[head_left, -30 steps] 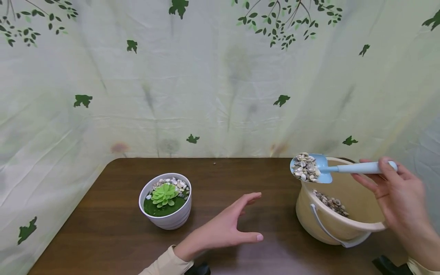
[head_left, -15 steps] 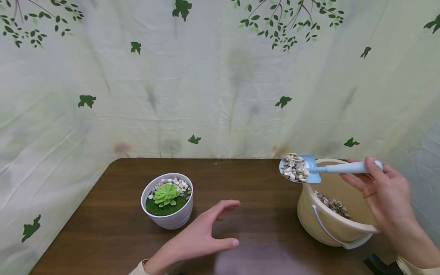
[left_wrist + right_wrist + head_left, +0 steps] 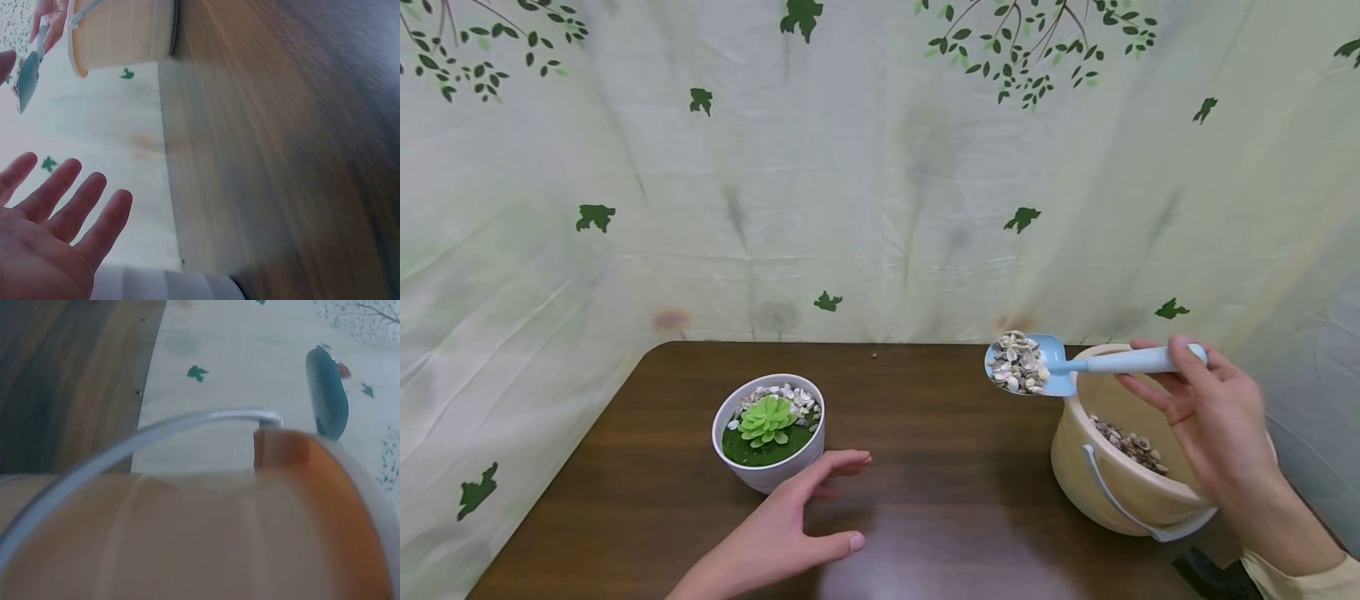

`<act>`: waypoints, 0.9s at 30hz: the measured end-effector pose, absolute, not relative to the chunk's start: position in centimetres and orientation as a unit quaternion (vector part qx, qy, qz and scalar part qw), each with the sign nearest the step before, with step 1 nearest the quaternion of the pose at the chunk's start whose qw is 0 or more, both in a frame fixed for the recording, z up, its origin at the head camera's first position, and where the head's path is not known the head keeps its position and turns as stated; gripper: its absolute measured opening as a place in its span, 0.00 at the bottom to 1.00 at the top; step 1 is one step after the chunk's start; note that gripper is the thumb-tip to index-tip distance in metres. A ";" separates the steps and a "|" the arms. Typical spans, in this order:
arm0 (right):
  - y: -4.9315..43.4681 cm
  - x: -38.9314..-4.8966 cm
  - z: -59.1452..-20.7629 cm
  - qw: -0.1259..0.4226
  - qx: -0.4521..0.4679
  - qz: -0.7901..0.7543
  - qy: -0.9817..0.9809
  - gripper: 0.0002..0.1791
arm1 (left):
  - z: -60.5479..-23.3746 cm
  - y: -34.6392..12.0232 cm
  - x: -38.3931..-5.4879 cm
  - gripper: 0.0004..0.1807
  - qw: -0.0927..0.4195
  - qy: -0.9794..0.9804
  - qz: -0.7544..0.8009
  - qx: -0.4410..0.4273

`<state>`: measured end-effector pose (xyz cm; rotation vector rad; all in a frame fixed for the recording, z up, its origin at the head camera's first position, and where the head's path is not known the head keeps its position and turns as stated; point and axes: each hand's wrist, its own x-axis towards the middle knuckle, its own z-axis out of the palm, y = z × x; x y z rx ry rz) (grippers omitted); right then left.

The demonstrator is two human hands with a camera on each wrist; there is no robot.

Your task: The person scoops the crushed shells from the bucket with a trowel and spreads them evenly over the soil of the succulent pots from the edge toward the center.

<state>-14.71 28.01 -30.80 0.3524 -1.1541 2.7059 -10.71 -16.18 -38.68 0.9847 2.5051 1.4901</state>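
My right hand (image 3: 1217, 417) grips the handle of a light blue hand shovel (image 3: 1127, 360), held level over the far left rim of a cream bucket (image 3: 1093, 487). Small shells (image 3: 1018, 362) heap its blade, which juts left past the bucket. More shells (image 3: 1126, 446) lie inside the bucket. My left hand (image 3: 775, 533) holds nothing; its fingers reach forward and its thumb stands apart, close by the front right of a white pot (image 3: 763, 478). A green succulent (image 3: 767, 419) sits in that pot, on green moss with pale shells behind it. In the right wrist view the bucket (image 3: 187, 537) hides my right hand.
The brown wooden table (image 3: 925, 467) ends at a leaf-patterned curtain (image 3: 865, 183) behind. A grey-blue bail (image 3: 1112, 500) hangs down the bucket's front. One tiny bit (image 3: 874, 356) lies near the table's back edge.
My right hand has carried the loaded shovel leftward, its blade now beyond the bucket rim. My left hand has moved left, closer to the pot.
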 end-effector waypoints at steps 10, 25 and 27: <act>26.5 -14.8 -30.7 0.081 0.132 0.909 -0.387 0.10 | -39.6 -18.6 -10.1 0.35 0.022 0.811 0.485 0.327; 23.5 -15.4 -30.5 0.065 0.134 0.900 -0.410 0.12 | -40.9 -23.0 -9.8 0.32 0.002 0.766 0.540 0.349; 23.1 -15.5 -30.5 0.065 0.135 0.897 -0.416 0.12 | -41.1 -23.8 -9.8 0.32 -0.008 0.756 0.549 0.356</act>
